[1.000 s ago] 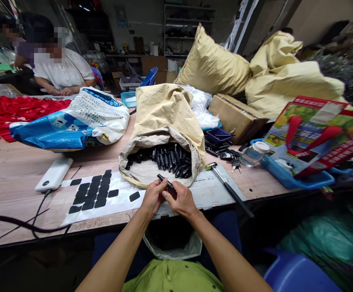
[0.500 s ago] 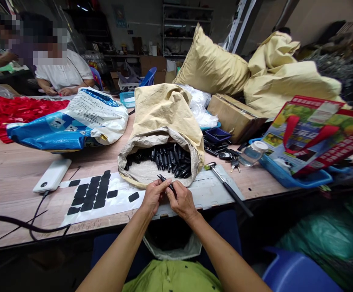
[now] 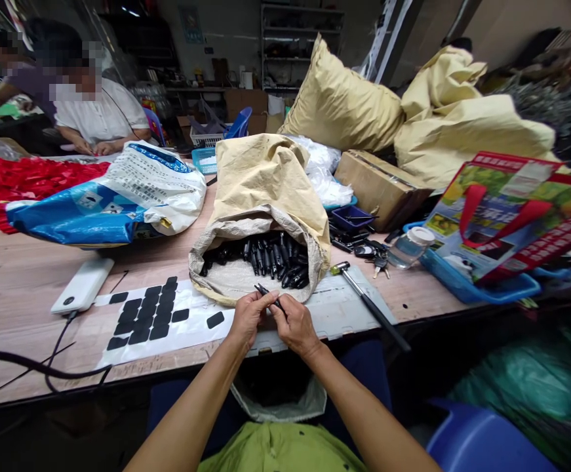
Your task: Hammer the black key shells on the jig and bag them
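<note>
My left hand [image 3: 248, 319]: lower centre of the frame, fingers curled in, thumb and fingertips pinching a slim black piece [image 3: 264, 290] toward its far end
My right hand [image 3: 294, 322]: just beside the left, fingers folded, thumb pressed on the near part of the same piece
Piece in hand: just below mid-frame, tip pointing to the upper left, in front of the sack mouth; the rest hidden by my fingers
Sack [image 3: 265, 174]: centre, pale yellow, lying with its mouth toward me, edge turned back to a greyish lining
Sack contents: many shiny black parts [image 3: 270, 255], heaped inside
Hammer [image 3: 374, 311]: right of centre, head near the sack, black handle reaching past the edge of the table [image 3: 437, 288]
White sheet [image 3: 191, 331]: lower left of centre, dark rounded squares [image 3: 146, 311] on it, most in rows, a few apart
White device [image 3: 83, 285]: left, black plug [image 3: 71, 315] in its near end
Blue-and-white bag [image 3: 152, 177]: left, red pieces [image 3: 39, 176] heaped behind
Right side: keys [image 3: 379, 263], lidded clear jar [image 3: 408, 249], blue tray [image 3: 499, 288] bearing a printed bag [image 3: 492, 203]
Upper right: bulging sack [image 3: 344, 101] above a carton [image 3: 378, 187]
Upper left: person in a white top [image 3: 103, 115], hands close together at the table
</note>
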